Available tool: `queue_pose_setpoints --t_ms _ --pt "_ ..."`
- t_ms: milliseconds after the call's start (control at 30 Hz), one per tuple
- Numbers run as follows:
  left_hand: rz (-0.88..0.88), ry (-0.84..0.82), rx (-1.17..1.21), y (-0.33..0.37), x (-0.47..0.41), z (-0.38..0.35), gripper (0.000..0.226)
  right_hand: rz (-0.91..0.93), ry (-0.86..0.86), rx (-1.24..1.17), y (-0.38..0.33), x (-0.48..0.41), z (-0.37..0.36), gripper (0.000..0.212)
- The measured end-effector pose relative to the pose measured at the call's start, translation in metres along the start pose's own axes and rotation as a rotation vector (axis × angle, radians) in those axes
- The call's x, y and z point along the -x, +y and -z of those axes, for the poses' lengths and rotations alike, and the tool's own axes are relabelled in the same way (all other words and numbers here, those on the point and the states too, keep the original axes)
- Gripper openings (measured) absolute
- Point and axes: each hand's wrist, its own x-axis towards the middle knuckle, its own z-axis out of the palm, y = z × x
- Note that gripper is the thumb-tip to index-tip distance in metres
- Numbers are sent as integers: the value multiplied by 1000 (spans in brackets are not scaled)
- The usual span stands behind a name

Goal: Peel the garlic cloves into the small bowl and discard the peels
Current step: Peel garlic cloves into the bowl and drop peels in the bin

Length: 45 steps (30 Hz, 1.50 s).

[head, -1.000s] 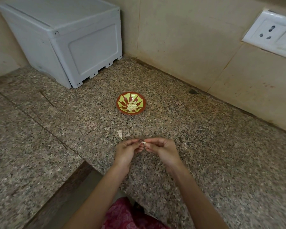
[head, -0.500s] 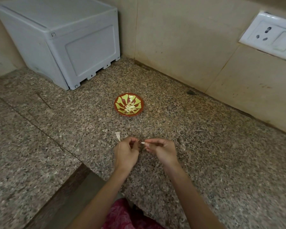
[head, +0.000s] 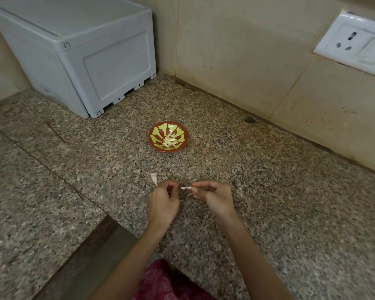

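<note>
1. Right hand (head: 214, 199): thumb and forefinger are closed in a tight pinch on a pale clove (head: 186, 188). The clove's tip sticks out leftward toward the other hand.
2. Left hand (head: 164, 202): fingers are curled in and the thumb meets the forefinger just beside the clove's tip. I cannot tell whether it pinches a scrap of skin or nothing (too small and dark there).
3. Both hands hover just above the counter (head: 268, 191), close together but with a narrow gap between them. The clove bridges most of that gap.
4. Bowl (head: 155, 135): small, red-brown with green petal marks. It sits on the counter beyond the hands, well apart from them and roughly in line with the left hand.
5. Peeled cloves (head: 170, 140): a small pale heap in the bowl's centre.
6. Peel (head: 154, 178): one whitish papery piece lies on the counter, just beyond the left hand's knuckles, between hands and bowl. It is not in the bowl.
7. Box (head: 85, 50): grey plastic, set in the far-left corner against the wall (head: 236, 50).
8. Socket (head: 353, 43): a white plate on the wall, upper right.
9. Counter is speckled granite with a seam running diagonally on the left. Pink patterned cloth (head: 158, 282) shows at the bottom edge between the forearms.
</note>
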Motion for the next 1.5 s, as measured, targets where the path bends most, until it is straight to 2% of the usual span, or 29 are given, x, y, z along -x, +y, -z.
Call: queue_pose_setpoints --t_ms 333,500,567,733,867,933,1133,1333,1500 --pt "-118 -23 -12 -10 -1 -2 14 16 -48 -43 4 -3 6 13" --pt "-334 18 -56 -8 2 -4 29 29 -65 -10 2 -5 4 12" --pt "-375 28 -55 -7 1 -4 27 34 -80 18 1 -6 3 12" --pt "-251 33 64 -11 -4 -2 16 98 -76 123 -1 -6 6 9" --pt "-129 42 173 -12 -7 1 13 272 -113 461 5 -9 9 18" --pt "-92 47 204 -13 -9 1 12 304 -113 570 6 -8 8 15" --pt "-96 3 217 -16 -8 2 13 410 -124 539 3 -11 2 18" --pt "-94 -23 226 -15 -7 2 17 290 -146 441 -2 -21 3 5" --pt "-76 51 174 -26 -8 11 17 185 -80 481 -16 -47 3 11"
